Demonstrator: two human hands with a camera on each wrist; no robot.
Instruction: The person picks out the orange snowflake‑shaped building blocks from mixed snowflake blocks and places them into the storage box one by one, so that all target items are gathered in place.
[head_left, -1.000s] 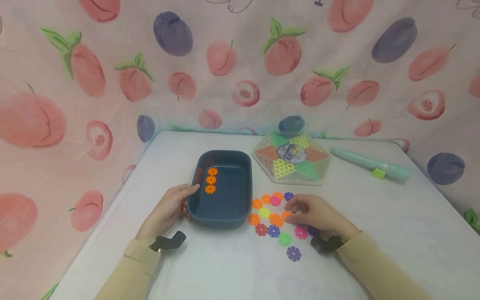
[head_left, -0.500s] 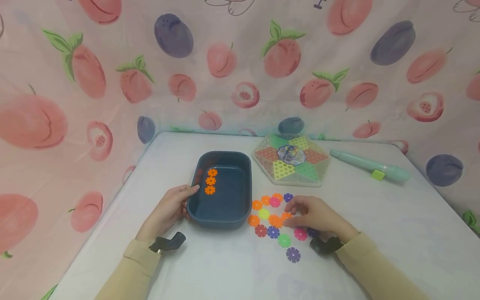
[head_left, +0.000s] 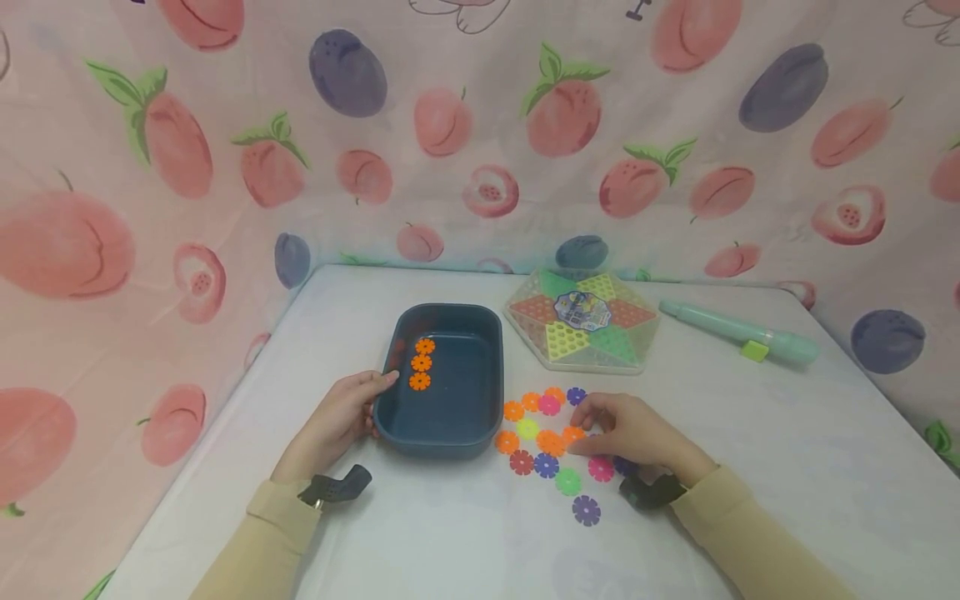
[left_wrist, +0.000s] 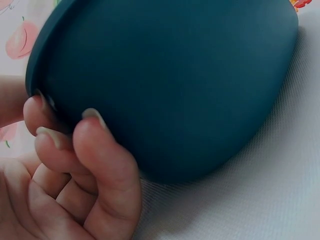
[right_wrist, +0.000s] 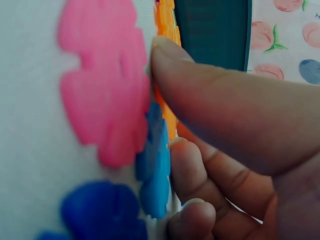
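A dark blue plastic tub (head_left: 480, 429) stands on the table, with three orange snowflake discs (head_left: 421, 363) in a row inside. My left hand (head_left: 341, 417) grips its left side, thumb over the rim and fingers curled against the outer wall in the left wrist view. Loose snowflake discs in several colours lie to the right of the tub. My right hand (head_left: 630, 429) is low over them, thumb and forefinger pinching an orange snowflake disc (head_left: 573, 435). In the right wrist view a pink disc (right_wrist: 107, 85) and a light blue disc (right_wrist: 156, 165) lie beside the thumb.
A hexagonal Chinese checkers box (head_left: 581, 325) lies behind the discs. Farther right is a mint-green tube (head_left: 738, 325) with a lime-green block (head_left: 754, 351) against it. A fruit-print cloth (head_left: 480, 125) hangs behind the table. A purple disc (head_left: 587, 510) lies nearest the front.
The view has shifted very slightly. Both hands, the tub and the discs have kept their places.
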